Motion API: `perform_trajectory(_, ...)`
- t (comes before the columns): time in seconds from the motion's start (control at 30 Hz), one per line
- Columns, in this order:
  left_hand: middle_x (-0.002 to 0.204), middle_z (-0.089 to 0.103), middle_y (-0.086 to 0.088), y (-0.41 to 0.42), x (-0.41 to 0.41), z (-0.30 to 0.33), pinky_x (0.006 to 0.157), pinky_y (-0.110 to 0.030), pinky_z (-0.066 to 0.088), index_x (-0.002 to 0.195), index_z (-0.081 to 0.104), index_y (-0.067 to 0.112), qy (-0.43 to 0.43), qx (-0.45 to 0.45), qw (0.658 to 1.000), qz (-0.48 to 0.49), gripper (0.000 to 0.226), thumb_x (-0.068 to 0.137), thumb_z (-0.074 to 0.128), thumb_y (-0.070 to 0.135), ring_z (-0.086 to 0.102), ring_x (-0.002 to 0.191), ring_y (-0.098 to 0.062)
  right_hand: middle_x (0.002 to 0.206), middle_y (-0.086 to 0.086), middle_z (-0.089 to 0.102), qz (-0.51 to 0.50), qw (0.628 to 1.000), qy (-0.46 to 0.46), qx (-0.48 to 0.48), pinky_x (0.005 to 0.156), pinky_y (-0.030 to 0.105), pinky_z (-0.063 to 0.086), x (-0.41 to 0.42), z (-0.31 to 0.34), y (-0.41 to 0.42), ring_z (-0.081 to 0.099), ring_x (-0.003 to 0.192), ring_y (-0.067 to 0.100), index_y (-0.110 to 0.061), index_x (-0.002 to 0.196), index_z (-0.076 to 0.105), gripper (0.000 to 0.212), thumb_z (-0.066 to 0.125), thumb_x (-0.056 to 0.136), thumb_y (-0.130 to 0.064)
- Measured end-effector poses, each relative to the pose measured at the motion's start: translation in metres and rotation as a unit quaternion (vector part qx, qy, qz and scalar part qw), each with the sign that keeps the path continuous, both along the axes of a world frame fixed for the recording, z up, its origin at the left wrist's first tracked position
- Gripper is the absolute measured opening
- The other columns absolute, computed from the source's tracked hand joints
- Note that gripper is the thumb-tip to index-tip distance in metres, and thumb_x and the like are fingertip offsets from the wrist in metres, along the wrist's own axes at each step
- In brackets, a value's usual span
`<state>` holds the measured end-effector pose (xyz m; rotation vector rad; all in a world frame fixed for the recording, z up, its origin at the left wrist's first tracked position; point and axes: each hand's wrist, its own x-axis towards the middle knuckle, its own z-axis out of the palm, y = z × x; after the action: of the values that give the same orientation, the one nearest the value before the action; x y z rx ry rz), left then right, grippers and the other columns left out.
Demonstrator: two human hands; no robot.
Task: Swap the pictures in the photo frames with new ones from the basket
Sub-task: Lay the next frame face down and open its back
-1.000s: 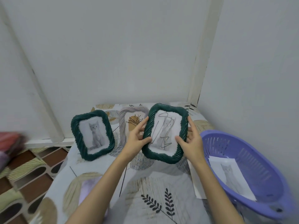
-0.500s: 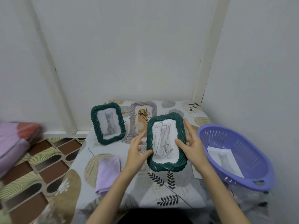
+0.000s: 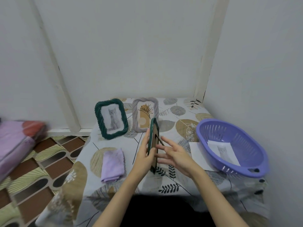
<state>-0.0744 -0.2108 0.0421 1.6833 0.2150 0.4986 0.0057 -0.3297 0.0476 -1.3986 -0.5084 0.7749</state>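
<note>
A dark green photo frame [image 3: 153, 136] stands edge-on to me over the middle of the table, its brown back and stand facing right. My left hand [image 3: 144, 154] grips its left side. My right hand [image 3: 175, 154] is spread open at the frame's back, fingertips at the stand. Behind, a second green frame [image 3: 111, 118] shows a cat picture. A grey frame [image 3: 145, 114] beside it holds a leaf drawing. The purple basket [image 3: 232, 128] at the right contains a cat picture [image 3: 223, 151]. A white sheet [image 3: 199, 154] lies under the basket's left edge.
A folded lilac cloth [image 3: 113, 164] lies on the leaf-patterned tablecloth [image 3: 180, 181], left of my hands. White walls close the back and right side. A pink bundle [image 3: 18, 141] rests on the patterned floor at the far left.
The held frame has been turned from facing me to edge-on, its back now toward my right hand. My right hand let go of the rim and opened behind it. The view pulled back.
</note>
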Motion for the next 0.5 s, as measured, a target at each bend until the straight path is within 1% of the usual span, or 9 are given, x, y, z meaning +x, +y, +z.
perform_trajectory(0.07,0.148,0.034,0.004,0.007,0.000,0.001,0.114,-0.045,0.031,0.138,0.028,0.031,0.001,0.039,0.999,0.015,0.071,0.086,0.033,-0.018,0.034,0.137,-0.014,0.136,0.018,0.048,0.014,0.999,0.039,0.029,0.086,0.037,0.055,0.001,0.004,-0.003,0.062,0.106,0.034,-0.018,0.142,0.031,0.049,0.039,0.096,-0.001)
perform_trajectory(0.13,0.147,0.036,0.004,0.013,-0.002,0.002,0.113,-0.044,0.033,0.139,0.031,0.026,0.007,0.045,0.998,0.035,0.070,0.086,0.031,-0.019,0.034,0.137,-0.013,0.128,0.018,0.055,0.006,0.993,0.073,0.092,0.080,0.035,0.058,0.005,0.010,-0.007,0.064,0.102,0.036,-0.018,0.137,0.037,0.049,0.044,0.093,0.002)
perform_trajectory(0.2,0.148,0.035,0.004,0.019,-0.005,0.002,0.113,-0.031,0.034,0.140,0.032,0.027,0.010,0.043,0.998,0.052,0.069,0.087,0.031,-0.017,0.032,0.137,-0.009,0.116,0.018,0.065,-0.038,0.979,0.104,0.170,0.074,0.030,0.059,0.008,0.014,-0.010,0.067,0.096,0.034,-0.012,0.133,0.043,0.047,0.048,0.089,0.005)
perform_trajectory(0.23,0.149,0.035,0.006,0.022,-0.006,0.001,0.112,-0.026,0.033,0.139,0.032,0.030,0.008,0.033,0.998,0.059,0.069,0.088,0.032,-0.016,0.031,0.137,-0.007,0.111,0.017,0.067,-0.079,0.975,0.092,0.188,0.071,0.028,0.059,0.009,0.014,-0.009,0.069,0.091,0.030,-0.010,0.133,0.043,0.047,0.049,0.088,0.006)
perform_trajectory(0.27,0.149,0.035,0.008,0.025,-0.008,0.001,0.112,-0.029,0.034,0.138,0.032,0.033,0.003,0.012,0.998,0.060,0.069,0.089,0.032,-0.014,0.031,0.137,-0.007,0.113,0.016,0.066,-0.126,0.976,0.049,0.171,0.071,0.028,0.058,0.011,0.013,-0.008,0.069,0.088,0.025,-0.010,0.134,0.043,0.048,0.051,0.088,0.005)
perform_trajectory(0.3,0.148,0.036,0.009,0.027,-0.008,0.002,0.111,-0.036,0.037,0.137,0.034,0.037,-0.004,-0.024,0.998,0.056,0.068,0.090,0.033,-0.013,0.034,0.137,-0.010,0.121,0.015,0.061,-0.167,0.979,-0.023,0.116,0.076,0.029,0.057,0.012,0.010,-0.007,0.067,0.091,0.020,-0.014,0.135,0.044,0.049,0.054,0.088,0.000)
perform_trajectory(0.37,0.141,0.046,0.005,0.029,-0.009,0.004,0.099,-0.042,0.048,0.135,0.038,0.039,-0.019,-0.109,0.993,0.035,0.066,0.092,0.036,-0.011,0.048,0.128,-0.013,0.142,0.006,0.041,-0.175,0.967,-0.180,-0.046,0.095,0.036,0.046,0.012,0.001,-0.002,0.051,0.115,0.019,-0.028,0.135,0.042,0.052,0.061,0.088,-0.019)
perform_trajectory(0.43,0.129,0.057,0.001,0.029,-0.009,0.007,0.080,-0.033,0.057,0.132,0.042,0.039,-0.038,-0.165,0.985,0.016,0.063,0.092,0.040,-0.010,0.061,0.111,-0.013,0.149,0.001,0.029,-0.127,0.961,-0.224,-0.104,0.109,0.041,0.033,0.011,-0.011,0.003,0.034,0.132,0.019,-0.034,0.137,0.039,0.056,0.061,0.086,-0.033)
perform_trajectory(0.5,0.122,0.062,-0.002,0.029,-0.009,0.007,0.072,-0.029,0.058,0.129,0.045,0.039,-0.050,-0.197,0.979,0.002,0.062,0.091,0.043,-0.009,0.064,0.105,-0.017,0.146,-0.001,0.034,-0.101,0.968,-0.213,-0.087,0.111,0.044,0.032,0.011,-0.016,0.005,0.034,0.133,0.018,-0.037,0.137,0.037,0.057,0.061,0.085,-0.037)
